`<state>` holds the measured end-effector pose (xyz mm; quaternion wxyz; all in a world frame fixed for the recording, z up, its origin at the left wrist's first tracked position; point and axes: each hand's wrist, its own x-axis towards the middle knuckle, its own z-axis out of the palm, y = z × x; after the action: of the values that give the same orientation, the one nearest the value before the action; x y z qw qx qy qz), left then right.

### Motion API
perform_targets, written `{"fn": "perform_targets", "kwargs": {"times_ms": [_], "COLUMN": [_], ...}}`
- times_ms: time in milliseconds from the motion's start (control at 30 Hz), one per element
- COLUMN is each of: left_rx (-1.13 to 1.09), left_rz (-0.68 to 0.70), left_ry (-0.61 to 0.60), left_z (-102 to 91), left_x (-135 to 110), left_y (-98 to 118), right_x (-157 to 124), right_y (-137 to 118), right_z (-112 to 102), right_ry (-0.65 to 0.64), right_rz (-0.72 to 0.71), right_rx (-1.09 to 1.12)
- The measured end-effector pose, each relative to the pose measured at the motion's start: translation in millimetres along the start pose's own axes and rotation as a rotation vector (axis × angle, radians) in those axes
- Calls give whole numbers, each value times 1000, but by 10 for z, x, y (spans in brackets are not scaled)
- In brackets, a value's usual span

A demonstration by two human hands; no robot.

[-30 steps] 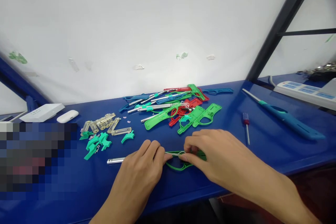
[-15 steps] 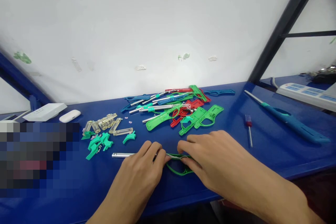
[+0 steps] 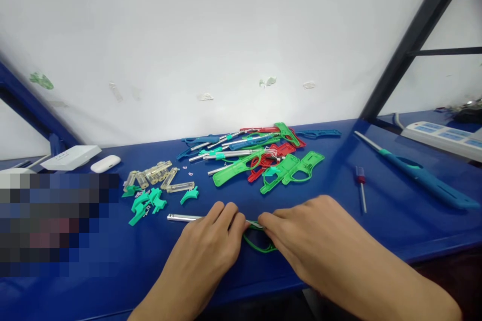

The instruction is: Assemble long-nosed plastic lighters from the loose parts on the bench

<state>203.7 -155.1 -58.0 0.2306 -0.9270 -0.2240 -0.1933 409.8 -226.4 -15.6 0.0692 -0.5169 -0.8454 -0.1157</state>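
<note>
Head view: we hold both hands near the middle of the front edge of the bench point(image 3: 395, 225). Our left hand point(image 3: 211, 248) pinches the green lighter shell point(image 3: 260, 247) where the metal tube point(image 3: 181, 217) meets it. The tube lies flat, pointing toward the left edge. Our right hand point(image 3: 312, 241) pinches the same shell from the other side and covers most of it. A pile of coloured shells point(image 3: 263, 160) lies toward the back edge.

Reckon from the pile of coloured shells point(image 3: 259, 160). To its right you have open bench point(image 3: 333, 178) as far as the screwdriver point(image 3: 362, 188), then the blue lighter point(image 3: 422, 178). To its left, clear tubes point(image 3: 158, 176) and teal triggers point(image 3: 145, 203) crowd the way. Nearer you lies the metal tube point(image 3: 181, 217). Behind it the wall point(image 3: 226, 35) blocks you.
</note>
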Motion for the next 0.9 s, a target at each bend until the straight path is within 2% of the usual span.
{"fn": "perform_targets", "kwargs": {"times_ms": [233, 400, 533, 900], "left_rx": [17, -7, -76, -57], "left_rz": [48, 11, -20, 81], "left_ry": [53, 62, 50, 99], "left_z": [6, -6, -30, -94], "left_x": [28, 18, 5, 70], "left_y": [-12, -16, -12, -7], "right_x": [8, 21, 4, -11], "right_y": [-22, -25, -22, -20], "right_z": [59, 68, 92, 170], "right_ry": [18, 0, -34, -28], "right_rz": [-57, -74, -57, 15], "right_rx": [-113, -106, -82, -32]}}
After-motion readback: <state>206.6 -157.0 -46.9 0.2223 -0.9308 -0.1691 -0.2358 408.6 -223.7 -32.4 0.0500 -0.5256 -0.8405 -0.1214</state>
